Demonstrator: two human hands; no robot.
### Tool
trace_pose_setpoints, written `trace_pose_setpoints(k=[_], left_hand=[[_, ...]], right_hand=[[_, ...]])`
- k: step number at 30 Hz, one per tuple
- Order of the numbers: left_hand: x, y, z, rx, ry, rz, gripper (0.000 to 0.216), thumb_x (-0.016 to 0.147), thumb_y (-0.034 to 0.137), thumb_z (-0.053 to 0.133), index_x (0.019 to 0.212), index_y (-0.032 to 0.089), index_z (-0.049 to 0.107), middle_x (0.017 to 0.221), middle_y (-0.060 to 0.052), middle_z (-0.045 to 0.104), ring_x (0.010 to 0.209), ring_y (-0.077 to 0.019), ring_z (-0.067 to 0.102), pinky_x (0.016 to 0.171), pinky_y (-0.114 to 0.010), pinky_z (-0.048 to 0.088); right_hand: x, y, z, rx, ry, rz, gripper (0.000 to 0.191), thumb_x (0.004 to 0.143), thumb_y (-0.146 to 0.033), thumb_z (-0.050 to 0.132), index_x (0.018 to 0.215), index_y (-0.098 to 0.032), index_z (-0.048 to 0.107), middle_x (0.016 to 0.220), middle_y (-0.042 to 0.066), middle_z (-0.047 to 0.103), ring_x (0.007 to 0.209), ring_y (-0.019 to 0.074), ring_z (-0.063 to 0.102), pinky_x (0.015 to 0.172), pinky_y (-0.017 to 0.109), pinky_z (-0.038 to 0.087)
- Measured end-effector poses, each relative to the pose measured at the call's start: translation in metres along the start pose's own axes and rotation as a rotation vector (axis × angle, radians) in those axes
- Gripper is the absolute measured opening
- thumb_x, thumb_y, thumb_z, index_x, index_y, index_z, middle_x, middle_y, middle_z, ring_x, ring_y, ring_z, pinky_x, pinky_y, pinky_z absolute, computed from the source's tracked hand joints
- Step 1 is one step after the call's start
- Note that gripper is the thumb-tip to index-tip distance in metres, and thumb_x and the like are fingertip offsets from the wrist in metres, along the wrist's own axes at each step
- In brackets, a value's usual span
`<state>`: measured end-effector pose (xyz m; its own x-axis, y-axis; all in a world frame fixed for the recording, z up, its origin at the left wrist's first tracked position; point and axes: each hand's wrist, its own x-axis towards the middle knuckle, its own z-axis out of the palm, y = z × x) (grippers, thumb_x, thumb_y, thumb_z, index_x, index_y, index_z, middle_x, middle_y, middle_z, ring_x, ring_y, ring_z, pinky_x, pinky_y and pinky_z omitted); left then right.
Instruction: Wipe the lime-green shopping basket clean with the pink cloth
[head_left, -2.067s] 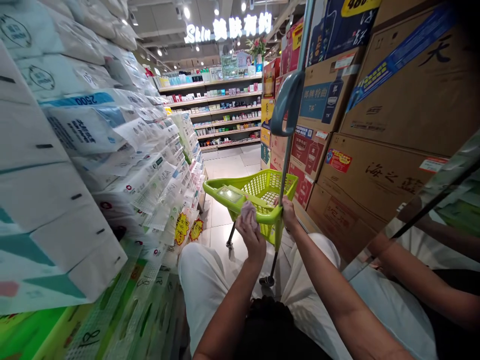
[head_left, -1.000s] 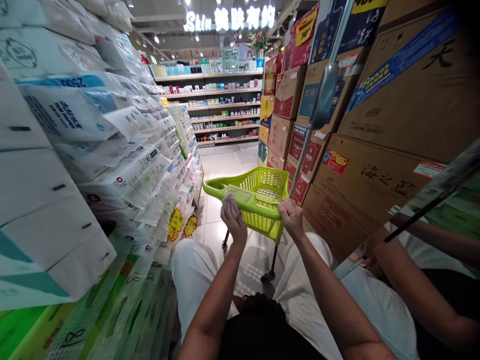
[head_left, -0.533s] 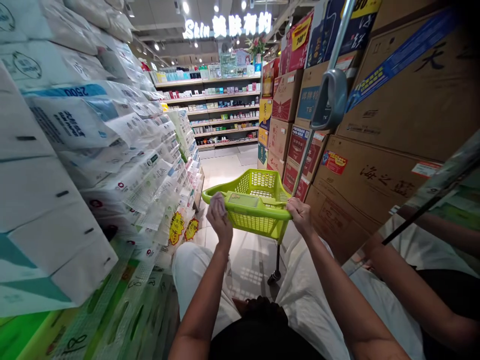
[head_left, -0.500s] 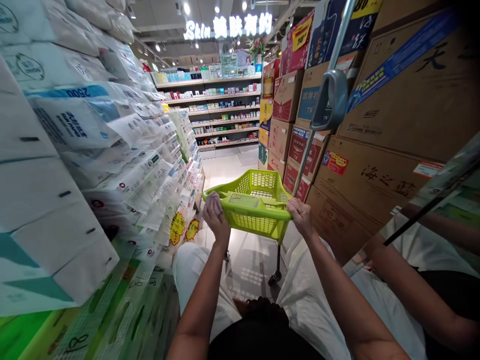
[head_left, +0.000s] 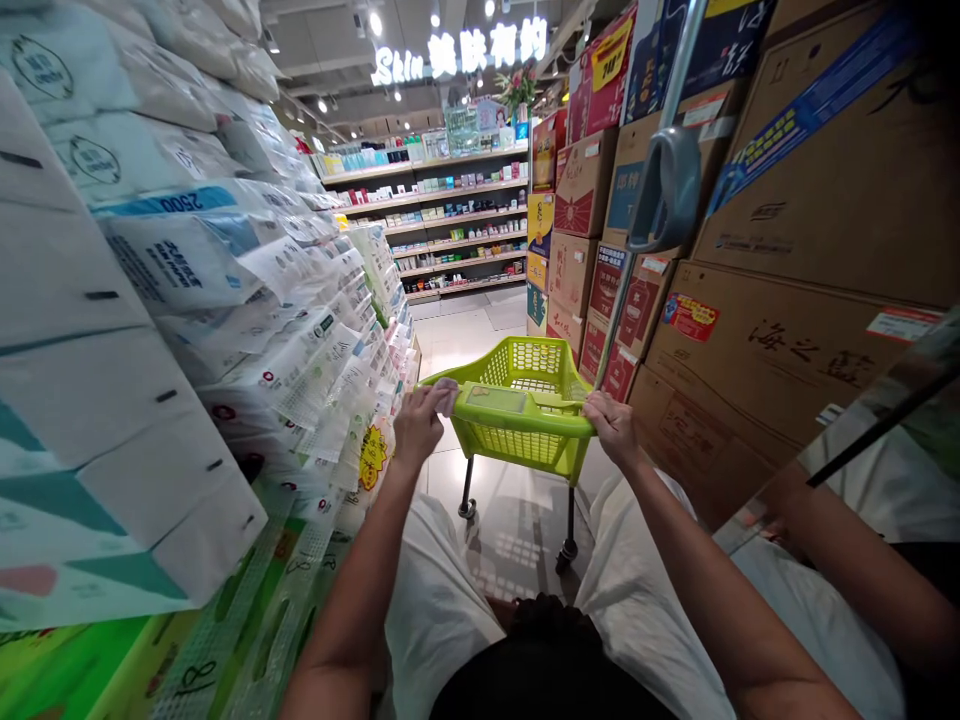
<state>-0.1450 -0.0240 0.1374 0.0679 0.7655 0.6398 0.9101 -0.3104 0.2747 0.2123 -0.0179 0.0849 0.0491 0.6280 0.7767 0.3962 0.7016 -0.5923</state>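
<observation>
A lime-green shopping cart (head_left: 521,425) with a perforated basket stands in front of me on black legs with casters. My right hand (head_left: 611,425) is closed around the right end of its handle. At the handle's left end, my left hand (head_left: 420,422) pinches a crumpled pale purple cloth (head_left: 448,397), which lies against the green plastic. A flat panel (head_left: 491,399) is set in the handle between my hands. The basket's far wall shows holes and no goods in view. Behind my right hand rises a metal pole (head_left: 619,310) with a grey plastic loop (head_left: 664,190).
Plastic-wrapped tissue packs (head_left: 187,260) are stacked high close on my left. Cardboard cartons (head_left: 810,230) form a wall on the right, beside a reflective panel (head_left: 862,480). The tiled floor (head_left: 469,330) leads to shelves of small boxes and bottles (head_left: 450,215).
My left hand has shifted outward to the left of the handle's end, its fingers now reaching sideways onto the cloth. My right hand stays on the handle. The view has swung slightly left.
</observation>
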Motion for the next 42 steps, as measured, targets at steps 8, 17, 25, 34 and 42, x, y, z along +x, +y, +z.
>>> trace_pose_setpoints(k=[8,17,25,34,42], left_hand=[[0.109,0.002,-0.046,0.288,-0.668,-0.146,0.020,0.073,0.030,0.073,0.090,0.025,0.083,0.106,-0.009,0.077,0.095,-0.0272,0.067,0.083,-0.030,0.046],[0.080,0.028,-0.035,-0.512,-0.771,-0.232,0.032,0.057,0.019,0.052,0.076,0.017,0.078,0.072,-0.003,0.072,0.065,-0.0175,0.059,0.061,-0.026,0.044],[0.058,0.051,-0.020,-0.626,-0.522,-0.264,0.042,0.056,0.018,0.044,0.090,0.019,0.069,0.072,-0.002,0.070,0.075,-0.0203,0.063,0.070,-0.029,0.051],[0.075,0.046,0.009,-0.766,-0.524,-0.349,0.015,0.061,0.020,0.052,0.074,0.019,0.059,0.081,-0.006,0.070,0.077,-0.0196,0.063,0.078,-0.033,0.053],[0.072,0.108,0.009,-0.754,-0.629,0.005,0.029,0.070,0.014,0.050,0.094,0.017,0.067,0.086,-0.006,0.071,0.086,-0.0220,0.067,0.088,-0.038,0.055]], right_hand=[[-0.003,-0.008,0.010,-0.004,0.036,-0.034,0.038,0.096,-0.035,0.051,0.059,-0.024,0.048,0.062,-0.001,0.053,0.064,0.0168,0.053,0.069,0.032,0.043],[-0.011,-0.008,0.000,0.079,0.160,0.009,0.040,0.095,-0.036,0.052,0.057,-0.024,0.051,0.063,0.001,0.058,0.065,0.0184,0.057,0.075,0.036,0.050],[-0.011,0.003,-0.004,0.149,0.201,0.070,0.040,0.094,-0.037,0.052,0.057,-0.023,0.051,0.064,0.002,0.058,0.072,0.0199,0.060,0.082,0.037,0.051],[-0.023,0.007,0.014,0.204,0.312,0.211,0.015,0.094,-0.038,0.053,0.090,-0.024,0.058,0.109,0.006,0.065,0.110,0.0227,0.060,0.101,0.040,0.046],[-0.016,0.010,0.022,0.123,0.440,0.277,0.012,0.086,-0.027,0.047,0.089,-0.024,0.057,0.099,0.004,0.065,0.100,0.0221,0.059,0.095,0.038,0.046]])
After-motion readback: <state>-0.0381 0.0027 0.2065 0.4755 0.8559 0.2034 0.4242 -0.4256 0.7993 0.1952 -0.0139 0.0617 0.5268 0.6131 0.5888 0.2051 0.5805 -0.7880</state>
